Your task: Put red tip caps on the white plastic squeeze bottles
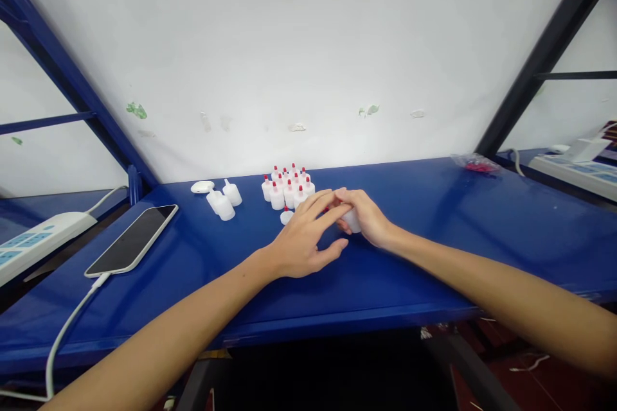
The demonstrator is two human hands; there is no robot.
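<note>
A white bottle is held in my right hand, its nozzle end hidden behind fingers. Over that end reaches my left hand, its fingertips meeting the right fingers and its thumb apart; a bit of red shows between the hands, too small to make out. Just beyond the left hand stands a cluster of white bottles with red tips, upright and close together. A small white piece with a red tip sits beside the left fingers. Farther left, several white bottles without red tips lie together.
On the blue table, a phone with a white cable lies left, and a white case rests behind it. A clear bag with red pieces is at the back right. Power strips stand beyond the frame posts.
</note>
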